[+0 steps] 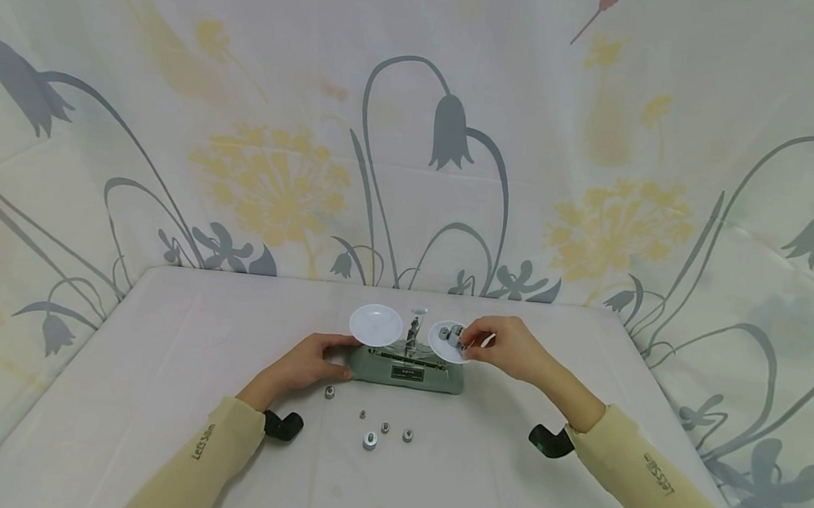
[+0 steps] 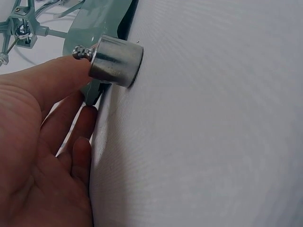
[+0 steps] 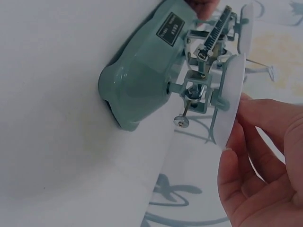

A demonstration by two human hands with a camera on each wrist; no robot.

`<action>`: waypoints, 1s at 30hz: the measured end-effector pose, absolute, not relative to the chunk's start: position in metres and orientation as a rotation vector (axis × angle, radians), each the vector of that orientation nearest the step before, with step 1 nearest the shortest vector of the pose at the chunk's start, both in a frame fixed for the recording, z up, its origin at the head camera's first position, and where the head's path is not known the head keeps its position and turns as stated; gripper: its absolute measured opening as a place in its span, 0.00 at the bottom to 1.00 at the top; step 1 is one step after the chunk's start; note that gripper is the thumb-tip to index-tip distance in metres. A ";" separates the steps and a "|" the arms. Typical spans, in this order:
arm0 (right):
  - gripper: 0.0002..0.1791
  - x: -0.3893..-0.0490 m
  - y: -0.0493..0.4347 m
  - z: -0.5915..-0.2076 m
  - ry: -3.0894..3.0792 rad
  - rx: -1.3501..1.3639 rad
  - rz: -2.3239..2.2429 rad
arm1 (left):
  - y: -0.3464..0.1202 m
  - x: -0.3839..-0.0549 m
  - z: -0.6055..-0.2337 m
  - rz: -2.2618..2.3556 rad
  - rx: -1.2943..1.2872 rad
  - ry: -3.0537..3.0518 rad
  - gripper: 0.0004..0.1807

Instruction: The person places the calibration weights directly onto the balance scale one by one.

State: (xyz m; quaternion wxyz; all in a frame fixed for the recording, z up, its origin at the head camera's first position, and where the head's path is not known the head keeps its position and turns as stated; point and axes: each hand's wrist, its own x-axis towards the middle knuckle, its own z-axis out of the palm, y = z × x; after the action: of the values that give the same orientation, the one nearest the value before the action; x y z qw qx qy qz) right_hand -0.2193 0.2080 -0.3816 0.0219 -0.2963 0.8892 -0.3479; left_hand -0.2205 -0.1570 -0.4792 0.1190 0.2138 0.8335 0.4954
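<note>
A green balance scale (image 1: 408, 373) with two white pans stands on the table. At its left end, my left hand (image 1: 313, 362) holds the base, thumb in front and fingers behind. My right hand (image 1: 506, 347) is at the right pan (image 1: 443, 354), its thumb and index finger pinching a small metal weight at the pan's right side. Several metal weights (image 1: 454, 336) stand on that pan. The left pan (image 1: 375, 325) bears nothing and sits higher. Close by my left thumb, a knobbed cylindrical weight (image 2: 116, 61) stands on the table. In the right wrist view, the right pan hides the weights.
In front of the scale, several more weights stand on the white tablecloth, among them a larger weight (image 1: 369, 441) and a small weight (image 1: 362, 414). A flower-printed curtain (image 1: 409, 208) hangs behind the table. Black wrist mounts (image 1: 282, 425) stick out from both sleeves.
</note>
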 end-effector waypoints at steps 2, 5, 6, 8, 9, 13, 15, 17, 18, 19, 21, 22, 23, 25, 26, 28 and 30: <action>0.08 -0.219 0.208 -0.381 2.753 -0.918 -1.083 | -0.157 -0.221 -0.480 1.451 0.625 2.433 0.31; 0.08 -0.219 0.209 -0.381 2.752 -0.913 -1.086 | -0.157 -0.221 -0.481 1.456 0.630 2.430 0.31; 0.08 -0.219 0.209 -0.380 2.754 -0.913 -1.085 | -0.157 -0.221 -0.481 1.455 0.628 2.429 0.32; 0.08 -0.219 0.210 -0.380 2.754 -0.910 -1.087 | -0.157 -0.221 -0.481 1.452 0.625 2.433 0.32; 0.08 -0.219 0.211 -0.380 2.753 -0.910 -1.087 | -0.157 -0.221 -0.481 1.448 0.635 2.437 0.32; 0.08 -0.218 0.213 -0.380 2.763 -0.910 -1.076 | -0.157 -0.221 -0.480 1.447 0.629 2.438 0.31; 0.08 -0.218 0.214 -0.379 2.774 -0.907 -1.070 | -0.157 -0.220 -0.479 1.450 0.630 2.436 0.31; 0.08 -0.218 0.215 -0.379 2.785 -0.901 -1.069 | -0.156 -0.219 -0.478 1.456 0.624 2.433 0.31; 0.08 -0.218 0.216 -0.378 2.790 -0.896 -1.069 | -0.156 -0.218 -0.477 1.459 0.618 2.431 0.31; 0.08 -0.217 0.217 -0.378 2.793 -0.891 -1.073 | -0.156 -0.218 -0.477 1.462 0.617 2.431 0.31; 0.08 -0.217 0.219 -0.378 2.800 -0.883 -1.081 | -0.156 -0.218 -0.477 1.462 0.615 2.436 0.31; 0.08 -0.216 0.220 -0.378 2.802 -0.878 -1.085 | -0.156 -0.218 -0.477 1.460 0.615 2.438 0.31; 0.08 -0.216 0.222 -0.378 2.802 -0.872 -1.090 | -0.156 -0.218 -0.477 1.458 0.617 2.440 0.31; 0.08 -0.215 0.225 -0.378 2.803 -0.861 -1.098 | -0.156 -0.218 -0.477 1.449 0.617 2.446 0.31; 0.08 -0.215 0.226 -0.379 2.804 -0.856 -1.102 | -0.156 -0.218 -0.477 1.445 0.617 2.447 0.31; 0.08 -0.214 0.229 -0.380 2.806 -0.849 -1.109 | -0.156 -0.218 -0.477 1.439 0.617 2.448 0.31; 0.08 -0.213 0.232 -0.381 2.812 -0.845 -1.115 | -0.156 -0.218 -0.477 1.434 0.610 2.448 0.31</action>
State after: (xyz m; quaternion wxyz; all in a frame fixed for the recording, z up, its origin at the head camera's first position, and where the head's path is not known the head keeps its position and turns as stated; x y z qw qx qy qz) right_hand -0.2135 0.2318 -0.3811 0.0003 -0.2690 0.8954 -0.3549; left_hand -0.2182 -0.1559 -0.4772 0.1195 0.2088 0.8374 0.4907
